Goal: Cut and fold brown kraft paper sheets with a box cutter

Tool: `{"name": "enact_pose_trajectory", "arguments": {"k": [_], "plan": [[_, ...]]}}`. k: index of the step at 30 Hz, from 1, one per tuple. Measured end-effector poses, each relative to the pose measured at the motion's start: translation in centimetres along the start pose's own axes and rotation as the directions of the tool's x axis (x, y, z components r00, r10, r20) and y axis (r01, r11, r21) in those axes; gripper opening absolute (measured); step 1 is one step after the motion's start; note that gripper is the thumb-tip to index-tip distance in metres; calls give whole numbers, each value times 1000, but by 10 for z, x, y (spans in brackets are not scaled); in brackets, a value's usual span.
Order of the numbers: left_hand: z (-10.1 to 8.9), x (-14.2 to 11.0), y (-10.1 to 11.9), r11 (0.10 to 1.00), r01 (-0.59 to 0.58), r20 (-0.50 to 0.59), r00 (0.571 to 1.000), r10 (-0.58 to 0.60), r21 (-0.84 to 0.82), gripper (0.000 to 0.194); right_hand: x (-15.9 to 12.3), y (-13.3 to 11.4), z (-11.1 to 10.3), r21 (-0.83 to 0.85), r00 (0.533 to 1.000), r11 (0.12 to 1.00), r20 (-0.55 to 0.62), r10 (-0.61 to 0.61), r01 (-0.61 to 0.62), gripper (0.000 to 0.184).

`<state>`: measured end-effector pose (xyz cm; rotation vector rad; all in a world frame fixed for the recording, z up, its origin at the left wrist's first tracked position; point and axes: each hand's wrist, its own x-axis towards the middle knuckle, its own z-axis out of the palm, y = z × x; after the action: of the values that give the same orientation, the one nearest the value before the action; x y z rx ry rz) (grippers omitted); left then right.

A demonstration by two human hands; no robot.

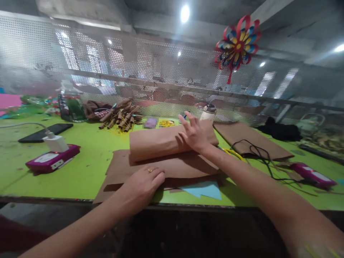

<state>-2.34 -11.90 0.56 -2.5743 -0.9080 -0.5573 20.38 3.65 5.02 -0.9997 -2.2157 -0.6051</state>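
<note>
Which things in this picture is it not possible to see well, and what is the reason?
All in the head view:
Base of the white bottle: hidden by the brown roll.
Far part of the light blue pieces: covered by the brown sheet.
Palm of the left hand: turned down, hidden by its own back.
Small purple object: blurred.
Details beyond the perforated screen: veiled by its mesh.
Right arm: cut off by the picture's edge.

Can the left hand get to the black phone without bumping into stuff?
Probably not straight across: the left hand is on the brown paper, and the purple power strip with its white plug sits before the phone.
</note>
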Motion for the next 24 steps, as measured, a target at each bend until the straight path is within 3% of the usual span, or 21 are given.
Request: {"name": "enact_pose_trajectory", "arguments": {"k": [3,5,8,11,14,15,16,17,19,20,21,24], "plan": [[1,-2,-1,999,-48,-102,994,48,4,22,25,18,31,-12,997,1000,75,15,-14,50],[0,-4,-1,998,-70,-169,983,69,-2,22,37,28,41,-10,995,1000,95,26,-26,39],[0,-6,0,997,-71,-193,979,65,-28,20,44,33,34,4,995,999,83,52,-53,33],[0,-6,0,998,-51,-176,983,43,-43,21,29,17,9,58,996,997,87,36,-41,34],[1,-7,1,998,-52,-150,988,46,-33,23,-5,-8,-16,194,968,974,196,-157,119,23],[1,-7,1,998,-52,-131,990,47,-32,23,-17,-13,-21,296,912,925,259,-316,237,23],[2,-7,1,998,-57,-114,992,53,-29,23,-27,-15,-24,355,869,890,295,-397,286,24],[2,-7,0,998,-63,-103,993,60,-24,23,-35,-13,-25,366,870,897,323,-372,248,27],[3,-7,0,997,-74,-91,993,74,-5,23,-44,-2,-23,335,900,942,402,-170,28,37],[3,-7,-1,997,-81,-91,993,81,5,23,-46,6,-22,315,884,941,465,-38,-125,42],[3,-6,-1,996,-86,-92,992,86,10,23,-48,14,-22,299,863,933,504,24,-201,44],[3,-6,-2,996,-89,-85,992,89,2,21,-55,32,-37,323,797,897,602,51,-301,35]]}}
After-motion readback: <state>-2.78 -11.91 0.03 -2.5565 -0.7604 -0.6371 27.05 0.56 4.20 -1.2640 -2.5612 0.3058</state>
